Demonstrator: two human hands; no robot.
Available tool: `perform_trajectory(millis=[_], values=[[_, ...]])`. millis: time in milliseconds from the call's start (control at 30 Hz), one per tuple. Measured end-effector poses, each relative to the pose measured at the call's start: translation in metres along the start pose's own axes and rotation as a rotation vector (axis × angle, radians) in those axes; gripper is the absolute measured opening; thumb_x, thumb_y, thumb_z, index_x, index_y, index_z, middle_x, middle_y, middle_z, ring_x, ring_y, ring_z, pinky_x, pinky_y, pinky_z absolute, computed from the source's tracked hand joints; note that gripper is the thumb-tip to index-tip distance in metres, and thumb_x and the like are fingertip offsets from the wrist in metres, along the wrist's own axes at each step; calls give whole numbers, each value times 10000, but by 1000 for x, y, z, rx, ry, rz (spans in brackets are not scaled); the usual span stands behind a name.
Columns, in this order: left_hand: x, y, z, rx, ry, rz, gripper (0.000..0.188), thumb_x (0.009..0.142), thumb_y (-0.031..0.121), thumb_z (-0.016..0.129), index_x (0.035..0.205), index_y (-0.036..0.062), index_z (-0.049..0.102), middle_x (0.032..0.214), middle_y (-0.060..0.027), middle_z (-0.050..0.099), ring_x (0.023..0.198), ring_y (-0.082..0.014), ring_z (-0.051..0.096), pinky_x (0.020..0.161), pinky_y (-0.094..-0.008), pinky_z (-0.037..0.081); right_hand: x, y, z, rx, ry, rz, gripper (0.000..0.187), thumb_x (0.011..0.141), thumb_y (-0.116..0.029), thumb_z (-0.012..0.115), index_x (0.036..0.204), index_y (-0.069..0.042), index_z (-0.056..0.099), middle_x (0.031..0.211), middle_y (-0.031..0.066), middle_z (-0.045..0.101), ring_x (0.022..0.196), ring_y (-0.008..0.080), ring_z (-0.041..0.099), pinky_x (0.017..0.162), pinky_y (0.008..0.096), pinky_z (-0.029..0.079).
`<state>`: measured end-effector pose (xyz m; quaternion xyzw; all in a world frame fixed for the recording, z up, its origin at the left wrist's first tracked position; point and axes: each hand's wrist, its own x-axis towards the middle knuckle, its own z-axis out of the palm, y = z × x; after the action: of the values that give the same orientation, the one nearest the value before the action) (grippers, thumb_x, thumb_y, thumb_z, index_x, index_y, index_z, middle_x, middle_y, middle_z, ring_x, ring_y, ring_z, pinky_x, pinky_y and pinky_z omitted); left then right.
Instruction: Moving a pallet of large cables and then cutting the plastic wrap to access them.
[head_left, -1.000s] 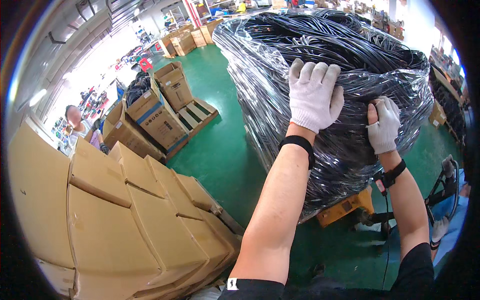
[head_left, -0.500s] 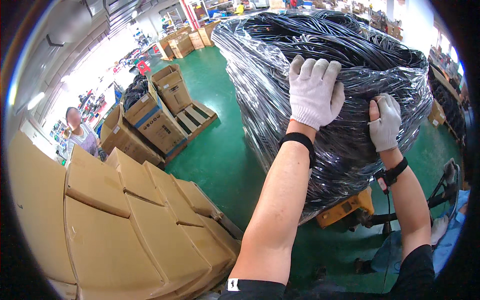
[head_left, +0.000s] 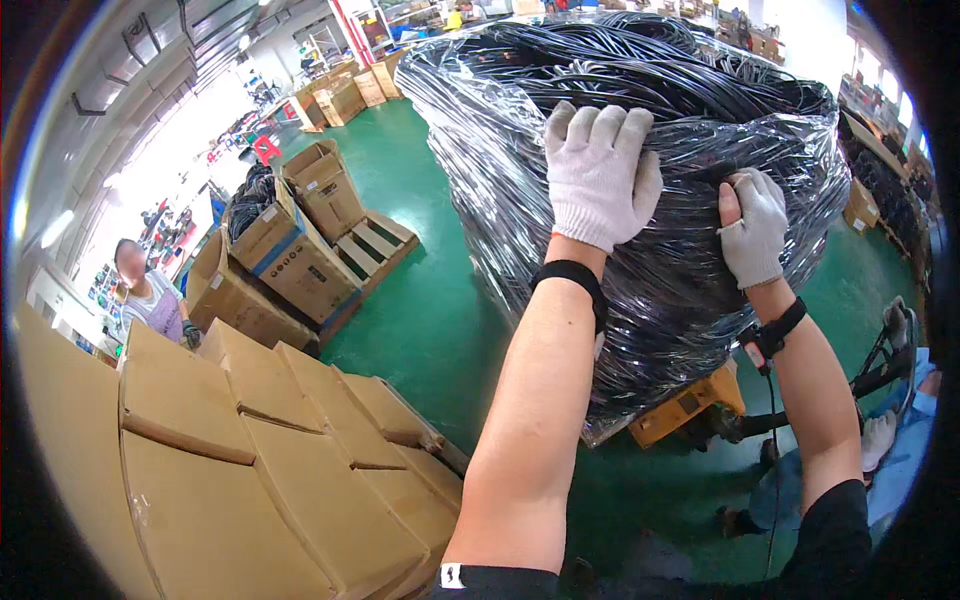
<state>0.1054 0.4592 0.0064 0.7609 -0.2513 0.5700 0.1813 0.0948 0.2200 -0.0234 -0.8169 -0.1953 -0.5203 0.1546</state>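
Green floor (head_left: 420, 320) is flanked at its left edge by stacked cartons (head_left: 300, 500). Above it, a large cable bundle (head_left: 680, 280) is supported, with a yellow base (head_left: 690, 405) exposed beneath its near edge. Against its near side the left hand (head_left: 600, 175) is laid palm-down, fingers slightly spread; the right hand (head_left: 752, 230) is curled, and whether film is pinched cannot be told. Black coils (head_left: 720, 90) are exposed on top; the sides are wrapped in wrinkled, glossy clear film (head_left: 490, 170).
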Motion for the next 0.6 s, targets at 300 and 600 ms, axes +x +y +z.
perform_trajectory(millis=[300, 600], values=[[0, -16, -1, 34, -49, 0, 439, 901, 278, 663, 1323, 157, 670, 1250, -107, 655, 1238, -363, 555, 1186, -595, 318, 9, -7, 11, -1, 44, -18, 204, 963, -216, 684, 917, -18, 695, 959, 150, 717, 977, 389, 678, 911, 484, 510], [6, -30, 0, 61, -62, 31, 423, 934, 260, 630, 1334, 129, 675, 1253, -136, 661, 1238, -382, 563, 1183, -570, 338, 20, -6, 30, 18, 50, -7, 192, 907, -229, 725, 871, -41, 720, 911, 132, 718, 925, 375, 686, 889, 485, 514]])
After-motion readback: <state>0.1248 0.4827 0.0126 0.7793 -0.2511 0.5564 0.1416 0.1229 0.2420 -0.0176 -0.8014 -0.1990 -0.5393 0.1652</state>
